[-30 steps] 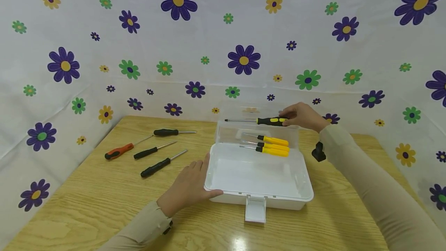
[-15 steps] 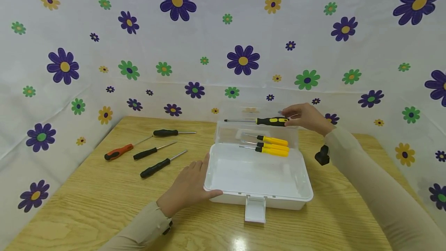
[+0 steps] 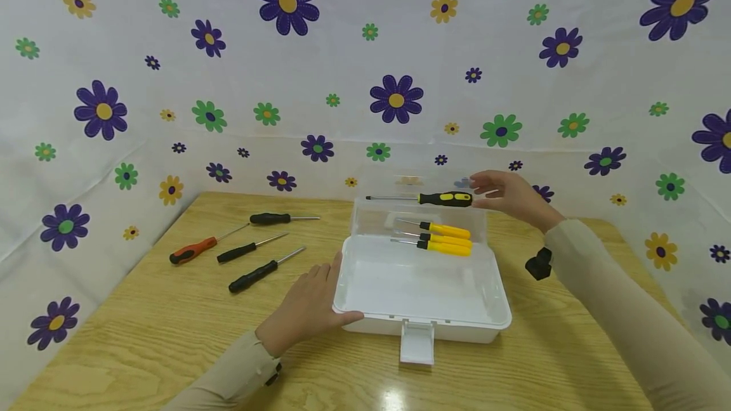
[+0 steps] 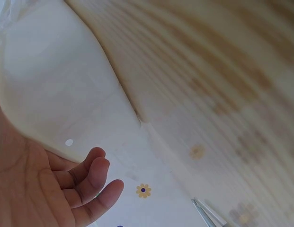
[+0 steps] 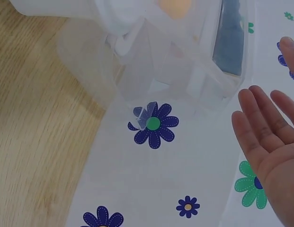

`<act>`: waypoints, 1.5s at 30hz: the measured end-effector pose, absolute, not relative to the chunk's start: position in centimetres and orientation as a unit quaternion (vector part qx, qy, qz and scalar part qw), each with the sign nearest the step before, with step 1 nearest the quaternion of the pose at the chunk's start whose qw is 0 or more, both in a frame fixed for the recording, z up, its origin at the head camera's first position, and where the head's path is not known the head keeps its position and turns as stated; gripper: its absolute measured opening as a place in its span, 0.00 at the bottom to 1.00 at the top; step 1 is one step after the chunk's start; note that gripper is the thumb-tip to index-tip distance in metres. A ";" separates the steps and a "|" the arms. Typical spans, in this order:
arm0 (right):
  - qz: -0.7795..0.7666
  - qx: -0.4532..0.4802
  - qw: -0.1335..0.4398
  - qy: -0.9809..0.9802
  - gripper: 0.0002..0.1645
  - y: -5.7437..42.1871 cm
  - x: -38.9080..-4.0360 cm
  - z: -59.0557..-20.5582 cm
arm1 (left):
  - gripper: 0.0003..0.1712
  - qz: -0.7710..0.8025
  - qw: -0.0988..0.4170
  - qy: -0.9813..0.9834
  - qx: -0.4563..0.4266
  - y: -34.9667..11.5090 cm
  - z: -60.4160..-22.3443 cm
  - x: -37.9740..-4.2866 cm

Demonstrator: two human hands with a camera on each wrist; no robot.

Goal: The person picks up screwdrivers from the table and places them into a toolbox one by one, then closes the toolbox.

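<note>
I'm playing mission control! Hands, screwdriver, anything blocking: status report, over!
Left hand against white box. Right hand holding nothing, beside black-and-yellow screwdriver. Screwdriver by open clear lid. No obstruction seen.

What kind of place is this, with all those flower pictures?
Probably a small indoor work corner, though I can't tell which building. Flower-printed sheeting surrounds a wooden table, where screwdrivers lie beside an open white box.
</note>
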State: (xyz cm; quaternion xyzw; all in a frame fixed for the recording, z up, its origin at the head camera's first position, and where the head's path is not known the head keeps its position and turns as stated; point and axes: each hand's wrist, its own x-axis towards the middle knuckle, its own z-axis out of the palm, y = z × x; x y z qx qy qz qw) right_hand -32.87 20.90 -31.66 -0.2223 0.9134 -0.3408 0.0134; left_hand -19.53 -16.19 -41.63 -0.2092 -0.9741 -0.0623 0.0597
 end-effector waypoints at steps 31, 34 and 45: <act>-0.215 -0.190 -0.046 0.957 0.45 21.7 -23.6 -35.3 | 0.65 -0.062 0.064 -0.972 -0.217 -16.1 -41.5 -19.5; -0.210 -0.191 -0.029 0.958 0.50 21.5 -22.9 -36.2 | 0.64 -0.059 0.064 -0.971 -0.223 -16.2 -41.4 -19.6; -0.185 -0.186 0.000 0.965 0.64 21.2 -21.1 -38.7 | 0.64 -0.044 0.054 -0.967 -0.244 -16.4 -41.2 -19.9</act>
